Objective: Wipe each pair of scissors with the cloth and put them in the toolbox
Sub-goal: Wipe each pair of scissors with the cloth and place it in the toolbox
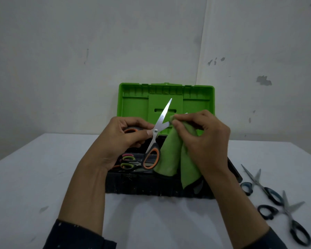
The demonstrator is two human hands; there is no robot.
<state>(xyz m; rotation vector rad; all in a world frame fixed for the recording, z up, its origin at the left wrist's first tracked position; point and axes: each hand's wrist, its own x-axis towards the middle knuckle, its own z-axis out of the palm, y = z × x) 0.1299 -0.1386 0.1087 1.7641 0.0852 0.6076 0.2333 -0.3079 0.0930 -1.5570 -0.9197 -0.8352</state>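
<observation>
gripping orange-handled scissors (155, 130) in left hand (122, 139), fingers curled round the upper handle loop, thumb pressed just beside the pivot. held in the air above the open toolbox (151, 186), blades spread wide: one pointing up and away in front of the green lid (133, 106), the other pointing right into the cloth. second handle loop hanging free over the box interior.

pinching green cloth (169, 155) in right hand (205, 141), thumb and fingertips squeezed together on a fold wrapped round the right-pointing blade, a sliver of metal showing past the fingers. rest of the cloth draped down from the hand in two loose folds, over the box and down its front wall.

black base, lid tipped back upright toward the wall, sitting mid-way across the white table (43, 177). inside the base at left, stored scissors (127, 163) lying stacked, pink and green handle loops showing, count not clear.

on the table right of the box, two dark blue-handled pairs, both with blades apart: far blue pair (272, 194) just beside the box's right end, near blue pair (293, 221) closer to the camera, blades reaching up by the other's handle; touching or not, cannot tell. dark sleeves on both forearms at the bottom edge.
</observation>
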